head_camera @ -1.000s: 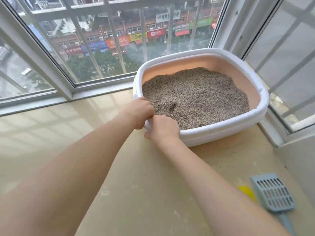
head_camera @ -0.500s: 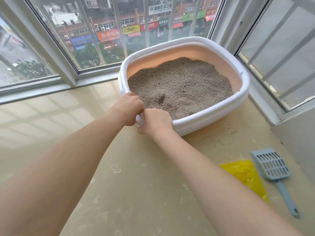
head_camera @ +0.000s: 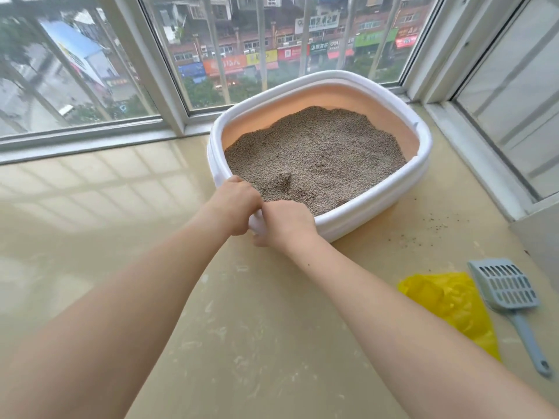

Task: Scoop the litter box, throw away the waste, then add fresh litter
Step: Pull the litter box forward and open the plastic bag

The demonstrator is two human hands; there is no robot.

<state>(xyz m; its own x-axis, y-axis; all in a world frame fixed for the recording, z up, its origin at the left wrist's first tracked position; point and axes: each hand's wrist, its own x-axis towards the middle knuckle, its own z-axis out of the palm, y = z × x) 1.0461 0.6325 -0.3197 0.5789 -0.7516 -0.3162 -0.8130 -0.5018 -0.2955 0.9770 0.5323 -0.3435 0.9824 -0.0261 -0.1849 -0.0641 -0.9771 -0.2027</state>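
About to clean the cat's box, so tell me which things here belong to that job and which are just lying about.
For the job:
white-rimmed peach plastic litter box
grey granular litter
grey slotted plastic scoop
crumpled yellow plastic bag

Lying about:
spilled litter grains on floor

White-rimmed peach litter box point(head_camera: 375, 204) (grey-brown litter point(head_camera: 317, 152)), slotted grey-blue scoop point(head_camera: 504, 288), yellow bag point(head_camera: 447, 303).

Bright daylight through windows point(head_camera: 272, 49) along top, soft glare on floor point(head_camera: 90, 176) left, wide-angle bend at edges, forearms slightly soft.
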